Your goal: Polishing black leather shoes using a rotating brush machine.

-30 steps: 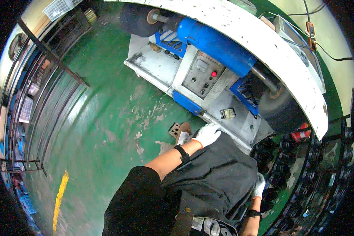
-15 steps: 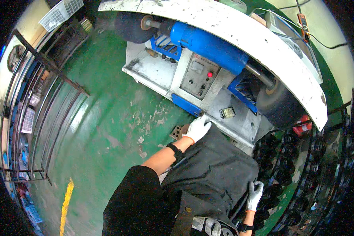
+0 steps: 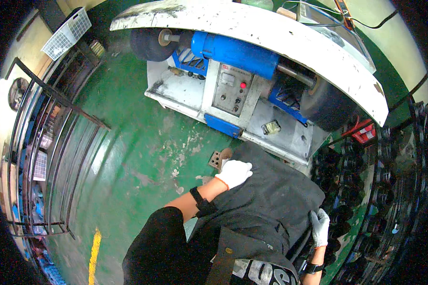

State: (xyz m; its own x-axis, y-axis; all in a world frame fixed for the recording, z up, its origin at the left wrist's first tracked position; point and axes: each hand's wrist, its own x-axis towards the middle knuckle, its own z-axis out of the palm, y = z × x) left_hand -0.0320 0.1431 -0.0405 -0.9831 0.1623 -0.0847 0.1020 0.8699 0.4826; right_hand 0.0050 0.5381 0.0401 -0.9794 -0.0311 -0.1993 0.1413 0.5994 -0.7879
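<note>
A dark grey apron [image 3: 276, 185] spreads over my lap, creased near the waist. My left hand [image 3: 234, 174], in a white knit glove with an orange cuff, is closed on the apron's left edge. At its right edge my right hand [image 3: 320, 228], gloved the same way, has its fingers bent around the cloth; part of the grip is hidden. Beyond the apron stands a two-wheel polishing machine with a blue motor [image 3: 238, 52], a dark wheel at each end and a control panel [image 3: 231, 90] with a red button.
A curved white hood [image 3: 252, 23] arches over the machine. A small yellowish block [image 3: 271, 127] lies on its right ledge. Dark racks [image 3: 385, 175] loaded with black round parts stand at right. A metal rack [image 3: 57, 166] stands at left. A perforated brick [image 3: 215, 160] lies beside my left hand.
My left hand has drawn back from the apron's far edge toward me. My right hand has shifted slightly right along its side. The view has tilted, so the machine sits higher.
</note>
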